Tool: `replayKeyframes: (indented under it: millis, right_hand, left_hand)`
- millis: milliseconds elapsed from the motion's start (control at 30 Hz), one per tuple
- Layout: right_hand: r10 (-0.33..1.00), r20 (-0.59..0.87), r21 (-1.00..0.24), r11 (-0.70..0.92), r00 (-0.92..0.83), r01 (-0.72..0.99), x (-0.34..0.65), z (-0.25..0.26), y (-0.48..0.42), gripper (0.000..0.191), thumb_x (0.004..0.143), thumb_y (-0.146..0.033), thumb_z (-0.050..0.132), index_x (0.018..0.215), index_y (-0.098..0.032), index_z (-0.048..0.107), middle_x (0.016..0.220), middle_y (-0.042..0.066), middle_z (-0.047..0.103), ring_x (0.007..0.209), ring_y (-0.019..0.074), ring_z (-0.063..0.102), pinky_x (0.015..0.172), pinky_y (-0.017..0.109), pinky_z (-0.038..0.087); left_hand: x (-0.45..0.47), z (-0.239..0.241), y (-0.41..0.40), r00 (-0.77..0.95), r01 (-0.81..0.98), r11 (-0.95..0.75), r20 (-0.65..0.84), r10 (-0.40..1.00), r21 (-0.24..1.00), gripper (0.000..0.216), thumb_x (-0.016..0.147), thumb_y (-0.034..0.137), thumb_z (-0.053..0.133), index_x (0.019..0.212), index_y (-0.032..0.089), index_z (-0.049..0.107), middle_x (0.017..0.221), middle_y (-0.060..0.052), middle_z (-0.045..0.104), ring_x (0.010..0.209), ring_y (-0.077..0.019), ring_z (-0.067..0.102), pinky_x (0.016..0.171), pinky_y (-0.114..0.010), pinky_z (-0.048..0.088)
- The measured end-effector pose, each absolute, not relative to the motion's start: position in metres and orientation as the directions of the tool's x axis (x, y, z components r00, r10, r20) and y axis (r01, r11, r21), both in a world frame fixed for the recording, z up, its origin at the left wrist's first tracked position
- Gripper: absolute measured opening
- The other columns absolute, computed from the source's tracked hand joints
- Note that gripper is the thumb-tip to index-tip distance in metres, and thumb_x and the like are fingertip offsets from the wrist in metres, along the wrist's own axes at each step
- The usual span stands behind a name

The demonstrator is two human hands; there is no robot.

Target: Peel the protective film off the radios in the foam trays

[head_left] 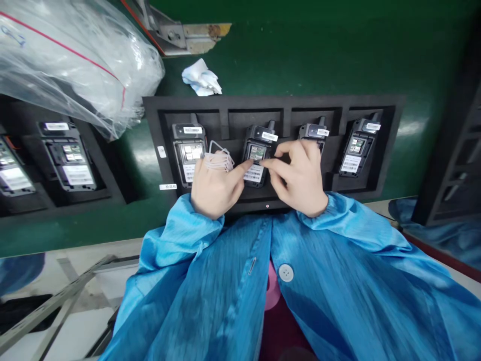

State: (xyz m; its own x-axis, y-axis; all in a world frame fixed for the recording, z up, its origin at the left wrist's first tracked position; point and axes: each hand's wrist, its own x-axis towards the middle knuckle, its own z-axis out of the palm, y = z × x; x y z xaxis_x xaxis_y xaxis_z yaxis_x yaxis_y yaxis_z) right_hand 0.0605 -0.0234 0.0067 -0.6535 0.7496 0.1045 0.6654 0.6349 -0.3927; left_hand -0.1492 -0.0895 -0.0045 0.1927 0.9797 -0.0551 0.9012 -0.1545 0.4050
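In front of me, a black handset point(254, 173) with an antenna lies in a foam tray point(319, 104), its back compartment uncovered. My left hand point(218, 188) has its index fingertip on this compartment's left edge. Several thin pale loops point(218, 159) are gathered at the fingers of that hand. My right hand point(298, 173) meets the compartment from the other side, index finger and thumb drawn together. Whatever is between those fingertips is too small to make out. Under the left hand's edge is another handset point(189, 150); the right hand partly covers a third handset point(312, 131).
At the tray's right end lies one more handset point(356, 148). A second tray point(108, 188) with open handsets is on the left, beside a clear plastic bag point(75, 55). Crumpled tissue point(202, 77) and a metal bracket point(169, 34) are behind. Another black tray point(447, 165) stands right.
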Motion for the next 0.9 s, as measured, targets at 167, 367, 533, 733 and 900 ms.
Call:
replayKeyframes:
  millis: [167,367,533,733,900]
  right_hand:
    - [0.699,0.069,-0.239,0.704,-0.712,0.668,0.066,0.007,-0.032,0.028,0.091,-0.025,0.051,0.116,-0.03,0.064,0.12,0.006,0.056,0.115,0.0285,0.042,0.092,0.046,0.035]
    - [0.751,0.11,-0.258,0.655,-0.651,0.711,0.056,0.015,-0.027,0.034,0.09,-0.031,0.053,0.121,-0.02,0.061,0.123,0.01,0.056,0.116,0.0293,0.042,0.096,0.045,0.037]
    - [0.768,0.027,-0.205,0.63,-0.639,0.749,0.054,0.015,-0.027,0.042,0.09,-0.037,0.055,0.13,-0.022,0.057,0.13,0.012,0.052,0.121,0.0331,0.04,0.097,0.048,0.035]
    - [0.782,0.004,-0.213,0.61,-0.624,0.763,0.054,0.016,-0.032,0.047,0.091,-0.036,0.053,0.136,-0.021,0.052,0.135,0.013,0.049,0.125,0.0329,0.038,0.101,0.048,0.033]
    - [0.766,-0.053,-0.201,0.62,-0.64,0.759,0.055,0.015,-0.033,0.05,0.092,-0.04,0.053,0.138,-0.02,0.051,0.141,0.013,0.046,0.129,0.033,0.035,0.104,0.048,0.031]
  left_hand:
    - [-0.149,-0.003,-0.09,0.176,0.912,-0.157,-0.018,0.984,0.378,0.042,0.093,0.028,0.043,0.128,0.024,0.065,0.089,-0.013,0.059,0.092,-0.0305,0.055,0.08,-0.043,0.039]
    - [-0.143,0.004,-0.084,0.158,0.951,-0.144,-0.027,0.987,0.273,0.047,0.094,0.029,0.04,0.139,0.026,0.054,0.096,-0.014,0.06,0.094,-0.031,0.055,0.079,-0.043,0.041]
    - [-0.138,0.007,-0.075,0.133,0.967,-0.115,-0.064,0.989,0.227,0.048,0.095,0.03,0.04,0.141,0.024,0.053,0.104,-0.017,0.059,0.1,-0.034,0.055,0.081,-0.046,0.042]
    - [-0.137,0.009,-0.073,0.146,0.969,-0.121,-0.107,0.983,0.216,0.049,0.095,0.028,0.038,0.142,0.027,0.05,0.107,-0.017,0.059,0.099,-0.0335,0.056,0.082,-0.045,0.042]
    - [-0.136,0.007,-0.073,0.122,0.976,-0.098,-0.12,0.985,0.193,0.049,0.095,0.03,0.037,0.142,0.026,0.051,0.111,-0.019,0.058,0.101,-0.0349,0.055,0.084,-0.046,0.041]
